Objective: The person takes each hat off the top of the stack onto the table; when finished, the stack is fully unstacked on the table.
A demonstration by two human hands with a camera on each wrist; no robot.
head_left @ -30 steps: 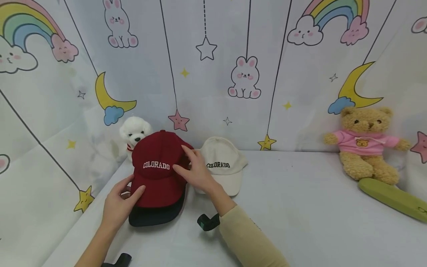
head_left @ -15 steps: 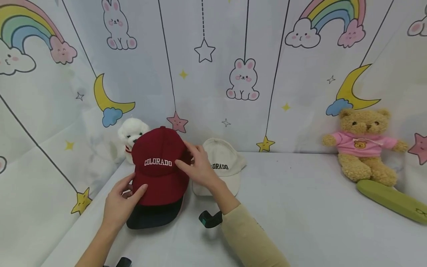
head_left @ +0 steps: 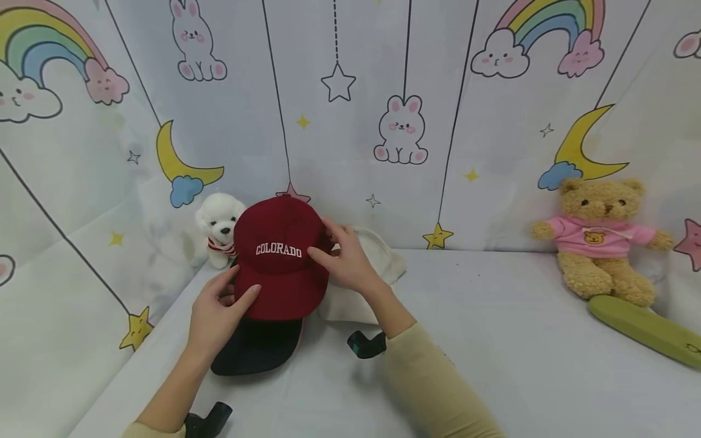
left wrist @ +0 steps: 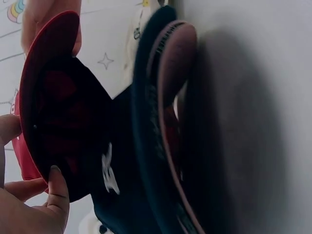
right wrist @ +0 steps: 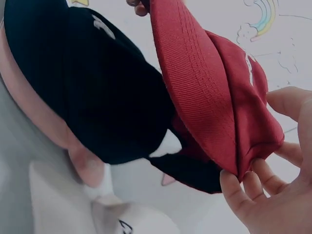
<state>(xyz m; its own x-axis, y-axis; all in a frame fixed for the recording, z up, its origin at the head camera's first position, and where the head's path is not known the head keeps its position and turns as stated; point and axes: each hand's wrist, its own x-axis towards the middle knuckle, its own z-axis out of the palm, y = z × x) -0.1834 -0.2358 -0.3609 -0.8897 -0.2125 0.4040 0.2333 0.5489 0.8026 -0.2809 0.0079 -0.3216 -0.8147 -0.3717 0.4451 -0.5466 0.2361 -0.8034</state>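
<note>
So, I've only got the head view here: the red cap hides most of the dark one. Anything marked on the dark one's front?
Observer: Yes, the dark cap carries a white mark on its front; both wrist views show it.
Operator: Is there anything under the dark brim?
Observer: In the left wrist view, something pink lies under it, by the look of it another cap.
Operator: And is the red brim resting on the dark brim?
Observer: No, the left wrist view shows the two brims apart, with the red one's underside exposed.
</note>
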